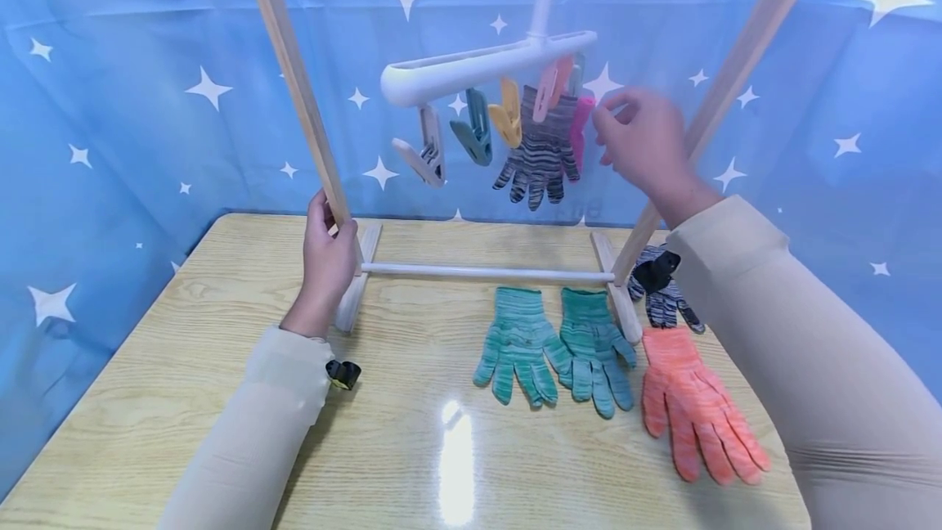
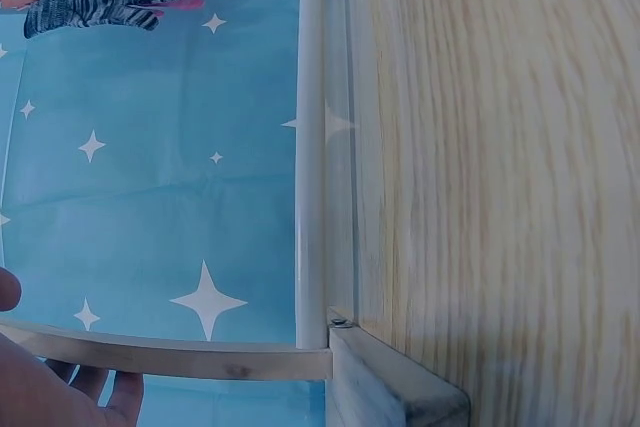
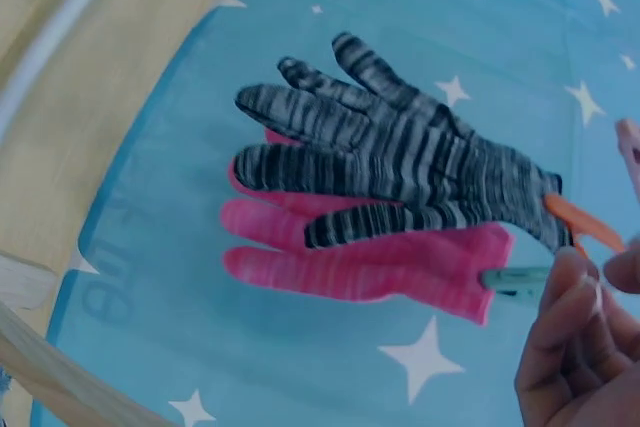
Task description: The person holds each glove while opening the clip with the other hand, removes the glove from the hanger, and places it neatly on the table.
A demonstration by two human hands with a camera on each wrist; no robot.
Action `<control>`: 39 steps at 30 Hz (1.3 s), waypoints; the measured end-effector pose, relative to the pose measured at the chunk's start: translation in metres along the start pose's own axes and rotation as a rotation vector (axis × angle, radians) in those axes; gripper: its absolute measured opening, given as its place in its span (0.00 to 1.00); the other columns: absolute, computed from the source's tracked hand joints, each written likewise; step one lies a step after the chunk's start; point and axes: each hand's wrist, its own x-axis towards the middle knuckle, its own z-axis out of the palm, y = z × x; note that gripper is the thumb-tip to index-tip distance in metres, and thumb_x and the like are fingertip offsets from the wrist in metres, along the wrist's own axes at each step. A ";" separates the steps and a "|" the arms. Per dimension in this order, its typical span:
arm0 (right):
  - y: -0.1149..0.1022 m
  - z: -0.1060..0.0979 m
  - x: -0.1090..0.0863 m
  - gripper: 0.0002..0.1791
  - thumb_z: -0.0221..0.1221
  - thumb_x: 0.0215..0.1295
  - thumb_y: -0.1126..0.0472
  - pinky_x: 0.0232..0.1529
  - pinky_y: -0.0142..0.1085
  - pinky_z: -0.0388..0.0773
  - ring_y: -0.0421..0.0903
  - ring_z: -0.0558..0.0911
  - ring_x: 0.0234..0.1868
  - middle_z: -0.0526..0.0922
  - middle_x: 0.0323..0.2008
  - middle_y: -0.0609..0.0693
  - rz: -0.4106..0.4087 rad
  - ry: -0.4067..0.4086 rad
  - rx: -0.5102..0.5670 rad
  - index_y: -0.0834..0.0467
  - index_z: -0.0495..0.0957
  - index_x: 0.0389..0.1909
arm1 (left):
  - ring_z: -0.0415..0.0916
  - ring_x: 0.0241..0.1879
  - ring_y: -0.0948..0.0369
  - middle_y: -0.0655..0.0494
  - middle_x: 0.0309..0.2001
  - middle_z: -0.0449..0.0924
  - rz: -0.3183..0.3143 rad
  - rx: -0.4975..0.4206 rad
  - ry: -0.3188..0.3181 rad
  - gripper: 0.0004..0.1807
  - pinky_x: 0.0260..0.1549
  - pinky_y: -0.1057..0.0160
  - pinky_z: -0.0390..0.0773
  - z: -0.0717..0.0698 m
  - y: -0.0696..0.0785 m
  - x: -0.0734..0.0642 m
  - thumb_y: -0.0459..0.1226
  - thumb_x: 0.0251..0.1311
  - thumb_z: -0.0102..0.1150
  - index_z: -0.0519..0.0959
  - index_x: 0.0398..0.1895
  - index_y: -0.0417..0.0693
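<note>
The light wooden left upright point(image 1: 294, 72) of a frame is gripped near its lower end by the left hand point(image 1: 329, 256), with the thumb and fingers set on opposite sides. The right hand point(image 1: 640, 137) is raised just beside the hung gloves, its fingers bent and drawn narrow; whether anything is held between the fingertips cannot be told.

A black-and-grey striped knitted glove point(image 1: 540, 141) is suspended, fingers downward, beneath a white plastic hanger point(image 1: 478, 68). Its cuff is pinched by a coral plastic clip point(image 3: 585, 222). A bright pink knitted glove point(image 3: 350, 272) is hung behind it and is secured at the cuff by a green plastic clip point(image 3: 515, 280). Grey point(image 1: 427, 150), dark green point(image 1: 474, 129) and yellow point(image 1: 508, 113) plastic clips are carried along the same hanger.

Two green knitted gloves point(image 1: 518, 346) and a coral knitted glove point(image 1: 695, 403) are laid flat on the light wood-grain table point(image 1: 397, 464). A second striped glove point(image 1: 666, 309) is partly hidden by the right sleeve point(image 1: 802, 334). The frame is spanned at its base by a slim white rod point(image 1: 486, 271).
</note>
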 end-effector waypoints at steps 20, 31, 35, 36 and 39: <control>-0.004 -0.005 0.044 0.23 0.48 0.74 0.43 0.32 0.27 0.80 0.35 0.83 0.28 0.79 0.40 0.45 0.016 0.030 -0.002 0.55 0.76 0.56 | 0.59 0.71 0.54 0.45 0.72 0.59 0.032 -0.023 0.023 0.33 0.70 0.51 0.63 -0.003 -0.002 -0.003 0.32 0.73 0.41 0.50 0.79 0.55; -0.010 -0.007 0.055 0.29 0.49 0.74 0.45 0.35 0.27 0.83 0.38 0.86 0.33 0.75 0.67 0.55 0.055 -0.052 0.082 0.53 0.69 0.70 | 0.59 0.71 0.53 0.42 0.72 0.58 0.053 -0.018 0.019 0.33 0.71 0.50 0.62 -0.002 -0.002 -0.008 0.32 0.73 0.41 0.50 0.79 0.54; -0.011 -0.008 0.058 0.30 0.50 0.74 0.45 0.40 0.29 0.83 0.38 0.86 0.34 0.72 0.70 0.50 0.077 -0.073 0.136 0.50 0.67 0.72 | 0.58 0.70 0.53 0.42 0.72 0.58 0.051 -0.016 0.018 0.33 0.71 0.50 0.62 -0.002 -0.003 -0.007 0.32 0.73 0.41 0.49 0.79 0.53; -0.012 -0.008 0.058 0.30 0.51 0.73 0.44 0.42 0.30 0.83 0.39 0.86 0.35 0.71 0.71 0.49 0.086 -0.080 0.147 0.49 0.66 0.73 | 0.58 0.70 0.52 0.42 0.72 0.58 0.048 -0.013 0.018 0.33 0.70 0.50 0.62 -0.002 -0.003 -0.007 0.32 0.73 0.41 0.49 0.79 0.54; -0.012 -0.009 0.059 0.31 0.52 0.73 0.44 0.41 0.30 0.82 0.41 0.86 0.36 0.69 0.72 0.47 0.100 -0.095 0.174 0.46 0.64 0.74 | 0.58 0.71 0.52 0.44 0.72 0.58 0.038 -0.006 0.018 0.33 0.70 0.50 0.62 -0.001 -0.003 -0.006 0.32 0.73 0.41 0.49 0.79 0.54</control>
